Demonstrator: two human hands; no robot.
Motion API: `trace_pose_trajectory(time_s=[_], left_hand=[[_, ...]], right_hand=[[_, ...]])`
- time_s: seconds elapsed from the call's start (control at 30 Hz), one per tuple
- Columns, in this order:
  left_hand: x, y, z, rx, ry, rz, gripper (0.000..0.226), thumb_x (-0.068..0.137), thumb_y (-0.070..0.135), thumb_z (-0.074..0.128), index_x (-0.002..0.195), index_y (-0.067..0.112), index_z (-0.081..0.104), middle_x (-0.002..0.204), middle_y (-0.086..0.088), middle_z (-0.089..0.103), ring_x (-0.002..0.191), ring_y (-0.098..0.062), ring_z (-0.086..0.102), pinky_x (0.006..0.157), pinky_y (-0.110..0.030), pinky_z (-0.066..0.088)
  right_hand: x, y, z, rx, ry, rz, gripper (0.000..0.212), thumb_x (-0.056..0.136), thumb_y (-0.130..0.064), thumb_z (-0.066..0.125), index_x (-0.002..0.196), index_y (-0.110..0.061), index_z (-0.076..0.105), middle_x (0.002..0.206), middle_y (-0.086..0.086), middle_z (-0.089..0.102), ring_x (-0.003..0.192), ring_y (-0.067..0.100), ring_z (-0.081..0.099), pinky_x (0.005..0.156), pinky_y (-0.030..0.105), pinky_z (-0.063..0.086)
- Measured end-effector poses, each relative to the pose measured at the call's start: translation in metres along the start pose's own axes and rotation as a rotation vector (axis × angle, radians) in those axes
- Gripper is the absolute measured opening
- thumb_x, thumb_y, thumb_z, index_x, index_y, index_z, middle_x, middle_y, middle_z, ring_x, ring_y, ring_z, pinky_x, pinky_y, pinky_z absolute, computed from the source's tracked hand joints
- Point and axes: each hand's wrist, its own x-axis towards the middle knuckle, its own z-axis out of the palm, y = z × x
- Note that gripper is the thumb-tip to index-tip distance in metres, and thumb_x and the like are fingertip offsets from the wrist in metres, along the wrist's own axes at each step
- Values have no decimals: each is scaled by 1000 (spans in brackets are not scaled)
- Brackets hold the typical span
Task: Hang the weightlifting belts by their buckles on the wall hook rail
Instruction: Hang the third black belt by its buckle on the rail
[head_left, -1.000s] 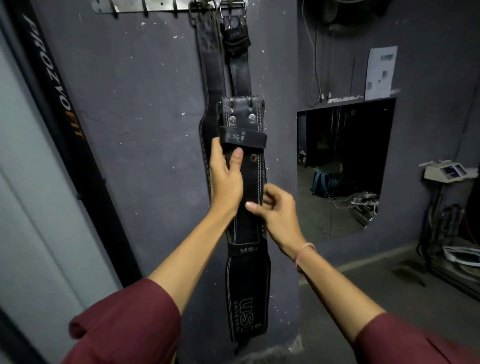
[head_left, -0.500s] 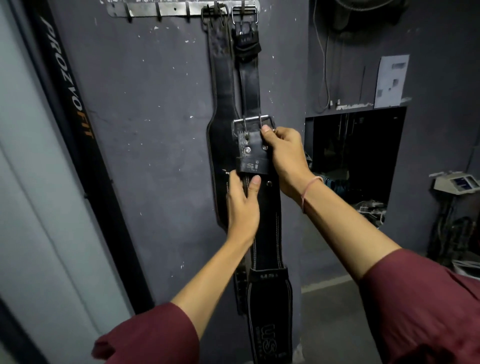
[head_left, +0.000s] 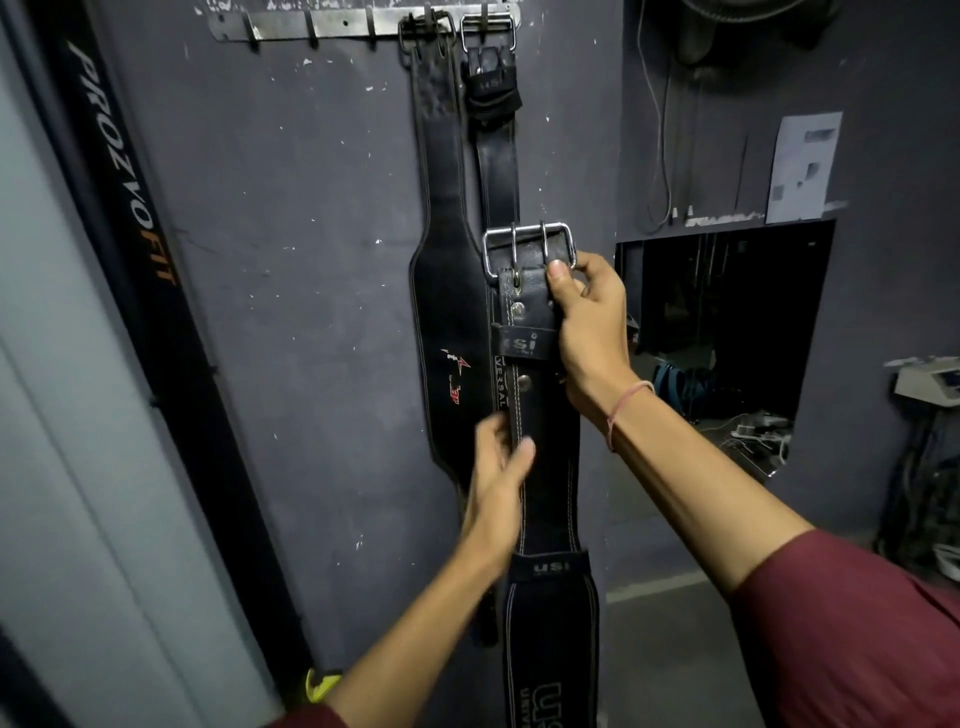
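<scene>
Leather belt (head_left: 545, 467): your right hand (head_left: 592, 332) pinches its buckle (head_left: 527, 249) end; your left hand (head_left: 496, 467) loosely grips the strap below 2 hung belts (head_left: 447, 312).

It looked like a gym, in a back corner or storeroom. Black leather weightlifting belts (head_left: 444, 322) hung by their buckles from a metal hook rail (head_left: 332, 23) screwed to a scuffed, dark grey painted wall (head_left: 291, 218). A black panel (head_left: 122, 171) at the left carried the lettering "PROZVOFIT", a fitness name. To the right, a rectangular opening in the wall (head_left: 722, 332) showed a dim room with a blue bag (head_left: 675, 382) and cables on the floor. A sheet of paper (head_left: 802, 166) was stuck above it, and a fan (head_left: 727, 26) and loose wires (head_left: 660, 130) hung near the top.
</scene>
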Motion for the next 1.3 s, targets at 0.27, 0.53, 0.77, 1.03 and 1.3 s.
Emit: trace_pose_trajectory(time_s=[0.27, 0.53, 0.77, 1.03, 1.3], left_hand=[[87, 100, 9, -41, 200, 192, 35, 95, 50, 48, 111, 21, 56, 109, -9, 68, 100, -21, 67, 97, -46, 54], [126, 88, -14, -45, 314, 199, 24, 83, 42, 68, 100, 25, 70, 120, -15, 65, 113, -32, 65, 101, -51, 52], [176, 66, -52, 119, 299, 419, 37, 104, 37, 42, 91, 13, 67, 89, -16, 71, 86, -27, 68, 81, -49, 56], [262, 86, -81, 112, 547, 570, 38, 108, 30, 36, 78, 16, 54, 64, 10, 53, 57, -3, 45, 59, -24, 37], [334, 136, -93, 237, 613, 710, 40, 107, 31, 37, 78, 12, 57, 69, 3, 57, 73, -31, 59, 63, -38, 37]], right_hand=[[7, 13, -9, -10, -53, -44, 18, 100, -4, 52, 117, -8, 58, 92, 13, 68, 76, 14, 67, 67, 26, 54], [23, 51, 14, 89, -156, 70, 28, 101, -4, 52, 124, -18, 45, 95, 10, 70, 75, 10, 70, 68, 24, 58], [59, 90, 64, -140, -63, -53, 10, 98, -21, 55, 94, -30, 58, 91, 13, 71, 82, 26, 70, 77, 49, 59], [110, 102, 138, -475, -11, -305, 24, 108, -27, 33, 97, -15, 51, 87, 6, 60, 77, 14, 53, 68, 32, 36], [196, 90, 190, -474, 213, -422, 36, 108, -24, 34, 80, -9, 50, 66, -2, 50, 58, 10, 44, 59, 32, 19]])
